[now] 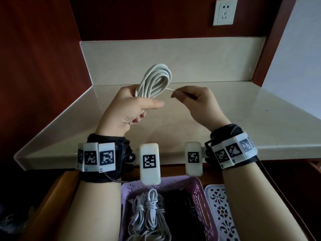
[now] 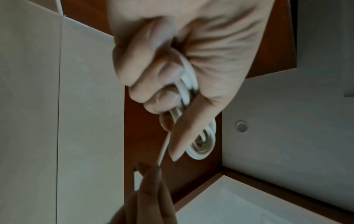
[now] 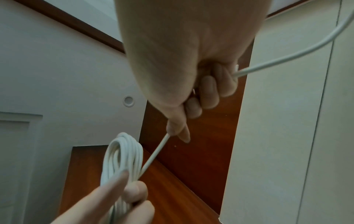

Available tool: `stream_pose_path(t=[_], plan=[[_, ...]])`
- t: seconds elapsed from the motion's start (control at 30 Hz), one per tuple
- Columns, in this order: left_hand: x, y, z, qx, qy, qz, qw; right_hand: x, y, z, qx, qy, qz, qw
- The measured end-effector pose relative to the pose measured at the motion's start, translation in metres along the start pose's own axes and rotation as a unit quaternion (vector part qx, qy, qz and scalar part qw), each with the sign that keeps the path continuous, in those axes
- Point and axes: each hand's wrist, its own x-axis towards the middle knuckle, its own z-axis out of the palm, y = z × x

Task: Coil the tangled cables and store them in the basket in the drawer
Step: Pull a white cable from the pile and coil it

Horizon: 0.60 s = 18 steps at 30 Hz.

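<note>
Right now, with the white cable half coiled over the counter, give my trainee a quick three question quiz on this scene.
1. True or false: the left hand grips the white cable coil.
2. The right hand pinches: A) the loose cable end, B) the purple basket, C) the wall socket.
3. Fill in: bundled cables already lie in the ___.

Key: 1 true; 2 A; 3 purple basket.

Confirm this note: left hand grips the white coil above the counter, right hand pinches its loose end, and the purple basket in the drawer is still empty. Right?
Not quite. The basket is not empty: the head view shows bundled cables already in it. The rest stands: left hand grips the coil, right hand pinches its loose end.
</note>
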Motion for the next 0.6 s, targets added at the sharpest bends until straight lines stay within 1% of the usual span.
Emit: stream_pose_path(t=[0.07, 0.1, 0.13, 0.2, 0.27, 0.3, 0.37, 0.4, 0.47, 0.53, 0.6], plan=[[-0.001, 0.003, 0.0, -0.002, -0.017, 0.003, 1.0, 0.001, 0.001, 0.004, 0.015, 0.051, -0.015, 0.998], [0.0, 0.003, -0.001, -0.002, -0.014, 0.002, 1.0, 0.0, 0.001, 0.004, 0.018, 0.05, -0.017, 0.998], [0.001, 0.001, -0.002, -0.002, -0.005, 0.001, 1.0, -0.001, 0.0, 0.003, 0.019, 0.025, -0.008, 0.999], [0.005, -0.002, -0.005, -0.003, 0.026, -0.007, 1.0, -0.005, -0.005, 0.001, 0.004, -0.086, 0.021, 0.996], [0.008, -0.007, -0.007, 0.01, 0.068, -0.015, 0.998, -0.01, -0.012, 0.005, -0.031, -0.185, 0.027, 0.982], [0.01, -0.009, -0.007, 0.031, 0.09, -0.014, 0.995, -0.011, -0.017, 0.009, -0.052, -0.213, 0.023, 0.975], [0.012, -0.013, -0.007, 0.114, 0.123, -0.005, 0.986, -0.012, -0.026, 0.017, -0.102, -0.25, 0.012, 0.963], [0.013, -0.015, -0.005, 0.167, 0.128, 0.0, 0.978, -0.012, -0.03, 0.019, -0.136, -0.257, -0.004, 0.957], [0.012, -0.018, -0.001, 0.275, 0.124, 0.009, 0.953, -0.012, -0.037, 0.017, -0.205, -0.245, -0.045, 0.947], [0.011, -0.02, 0.006, 0.355, 0.119, 0.029, 0.927, -0.011, -0.041, 0.011, -0.258, -0.212, -0.072, 0.94], [0.011, -0.02, 0.015, 0.404, 0.104, 0.052, 0.907, -0.01, -0.044, 0.004, -0.295, -0.172, -0.098, 0.935]])
